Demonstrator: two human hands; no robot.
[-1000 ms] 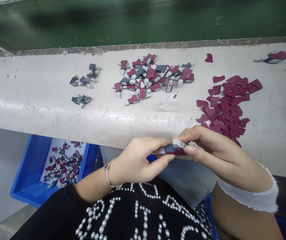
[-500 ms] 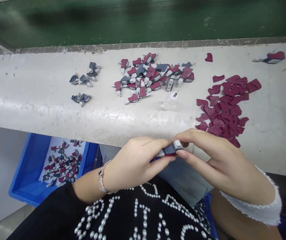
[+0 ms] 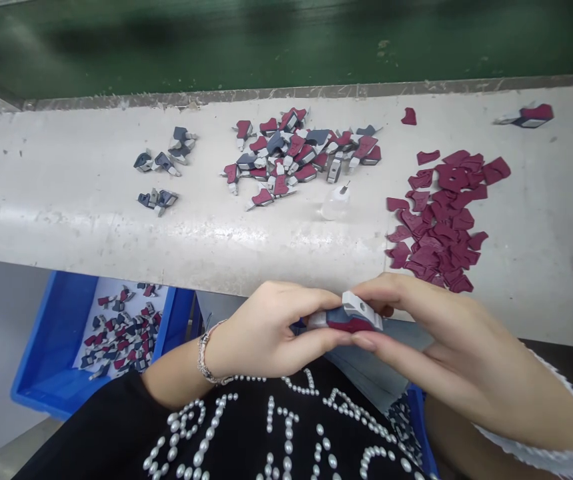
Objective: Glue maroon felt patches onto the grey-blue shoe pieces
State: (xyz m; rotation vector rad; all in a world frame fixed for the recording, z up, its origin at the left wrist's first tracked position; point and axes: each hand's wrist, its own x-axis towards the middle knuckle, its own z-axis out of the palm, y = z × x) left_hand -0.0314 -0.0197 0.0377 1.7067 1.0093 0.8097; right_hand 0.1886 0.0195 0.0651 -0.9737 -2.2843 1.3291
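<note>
Pinching a navy, maroon and grey plastic piece (image 3: 350, 325) with our left fingers (image 3: 316, 341) and right fingers (image 3: 383, 345), beside the desk (image 3: 191, 250).

Fingers of the left hand (image 3: 271, 331) cover one end of the piece (image 3: 349, 323), whose underside is out of sight. Most outer fingers of the right hand (image 3: 469, 343) are hidden too. The table (image 3: 66, 227) and a forearm (image 3: 173, 373) overlap the left bin (image 3: 40, 360); the lower bin (image 3: 420, 427) is cut off below, its contents (image 3: 400, 421) too small to tell. The shirt (image 3: 246, 433) runs past the bottom edge. Dark smudges (image 3: 266, 17) on the green panel (image 3: 286, 57) are blurred.
</note>
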